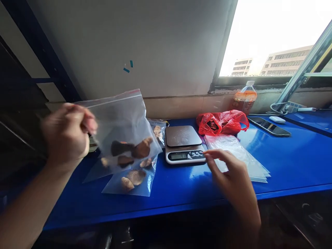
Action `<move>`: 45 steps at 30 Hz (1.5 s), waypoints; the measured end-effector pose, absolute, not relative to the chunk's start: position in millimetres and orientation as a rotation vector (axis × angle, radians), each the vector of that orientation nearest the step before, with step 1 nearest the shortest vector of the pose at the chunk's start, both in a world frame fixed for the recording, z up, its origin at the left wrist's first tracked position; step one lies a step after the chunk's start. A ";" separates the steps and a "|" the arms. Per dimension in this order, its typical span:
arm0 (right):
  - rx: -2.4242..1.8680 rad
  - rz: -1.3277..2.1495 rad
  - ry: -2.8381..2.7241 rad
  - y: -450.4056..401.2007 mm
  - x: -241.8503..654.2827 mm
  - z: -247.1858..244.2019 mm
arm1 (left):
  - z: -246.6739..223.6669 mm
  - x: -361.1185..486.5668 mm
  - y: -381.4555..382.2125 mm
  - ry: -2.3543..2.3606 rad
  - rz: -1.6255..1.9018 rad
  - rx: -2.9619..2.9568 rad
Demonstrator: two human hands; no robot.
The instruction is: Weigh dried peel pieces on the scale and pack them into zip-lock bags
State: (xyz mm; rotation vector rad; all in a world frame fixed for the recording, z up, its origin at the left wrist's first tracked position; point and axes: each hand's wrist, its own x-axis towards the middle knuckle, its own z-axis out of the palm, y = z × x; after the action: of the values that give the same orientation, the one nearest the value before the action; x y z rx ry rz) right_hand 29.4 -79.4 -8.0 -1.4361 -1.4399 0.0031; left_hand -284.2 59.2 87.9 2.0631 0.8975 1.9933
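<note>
My left hand (68,129), blurred by motion, is closed on the upper left corner of a clear zip-lock bag (116,119). Several dark brown dried pieces (142,148) lie in the bottom of that bag. Beneath it another zip-lock bag (145,185) with dried pieces rests on the table. My right hand (232,180) holds nothing, its thumb and index finger apart. The index fingertip is at the right end of the button panel on a kitchen scale (183,136), touching or very near it. The scale's plate is bare and its display is lit.
Behind my right hand are flat plastic bags (241,155) and a red plastic bag (223,122) with dark pieces inside. A drink bottle (245,98), a phone (269,126) and a white case (277,119) stand or lie farther right. The blue table (178,188) meets a wall.
</note>
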 end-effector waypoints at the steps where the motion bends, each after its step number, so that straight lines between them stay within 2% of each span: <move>1: -1.412 0.061 -1.527 -79.1 23.8 -7.0 | 85.7 -285.3 67.0 0.967 1.962 2.001; 3: -1.376 0.161 -1.696 -79.2 12.1 -4.6 | 76.8 -287.0 80.4 1.145 1.716 1.988; 6: -1.336 0.253 -1.872 -80.8 2.5 -3.3 | 61.4 -291.0 94.3 1.204 1.544 2.027; 16: -1.351 0.301 -1.928 -79.5 1.5 -1.1 | 52.3 -303.1 122.5 1.170 1.632 2.127; 25: -1.382 0.319 -1.949 -80.6 -6.8 -0.9 | 82.6 -261.6 140.4 1.274 1.520 2.618; 28: -1.389 0.302 -1.908 -80.2 -7.9 -3.1 | 77.4 -243.2 128.6 1.250 1.062 3.033; 32: -1.407 0.293 -1.915 -79.9 -9.5 -3.9 | 61.2 -231.5 124.5 1.375 0.417 2.946; 37: -1.256 0.335 -2.133 -91.5 22.2 26.3 | 52.7 -233.7 134.9 1.371 0.238 2.668; 39: -1.293 0.210 -2.167 -91.3 51.9 50.4 | 49.4 -236.9 138.5 1.354 0.269 2.654; 42: -1.524 -0.203 -2.023 -70.6 104.7 80.6 | 40.7 -242.7 143.6 1.308 0.404 2.739; 45: -1.702 -0.445 -2.045 -27.7 155.7 85.3 | 35.0 -242.9 141.6 1.365 0.641 2.877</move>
State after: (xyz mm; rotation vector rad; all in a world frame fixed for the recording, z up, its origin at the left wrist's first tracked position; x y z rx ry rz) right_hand 155.7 -27.7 85.3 -1.7021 -2.0445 -0.4455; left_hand -242.9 141.6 35.0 2.8768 1.3649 0.6409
